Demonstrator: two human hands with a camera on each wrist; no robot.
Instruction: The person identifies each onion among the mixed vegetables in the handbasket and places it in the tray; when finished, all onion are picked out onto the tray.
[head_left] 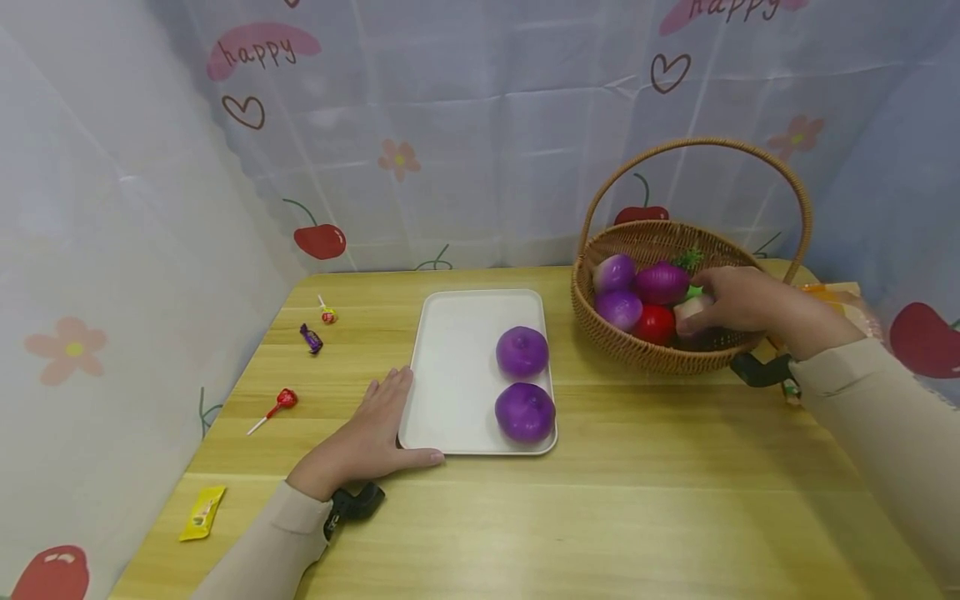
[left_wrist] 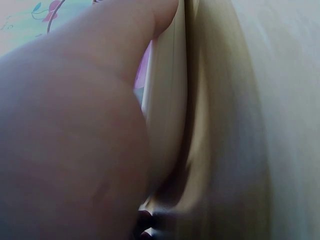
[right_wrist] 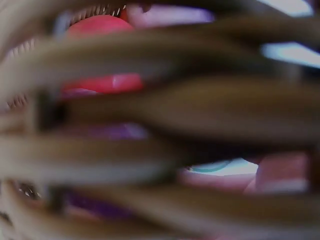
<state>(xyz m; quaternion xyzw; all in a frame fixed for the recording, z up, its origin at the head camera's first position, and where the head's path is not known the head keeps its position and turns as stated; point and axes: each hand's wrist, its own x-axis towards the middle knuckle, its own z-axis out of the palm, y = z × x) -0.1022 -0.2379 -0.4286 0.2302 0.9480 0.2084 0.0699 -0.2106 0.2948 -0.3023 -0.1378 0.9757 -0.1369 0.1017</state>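
A white rectangular plastic tray is steadied near the middle of the wooden tabletop by the left hand, laid flat with straight fingers against the tray's left side and the thumb along its near edge, apparently to keep it from sliding. Two round purple toy onions are set along the tray's right side. Toward the far right corner, a woven wicker basket with a hoop handle is entered by the right hand, whose fingers are curled round a pale, whitish toy vegetable lying among purple onions and a red tomato. Wrapped sweets are scattered by the left edge.
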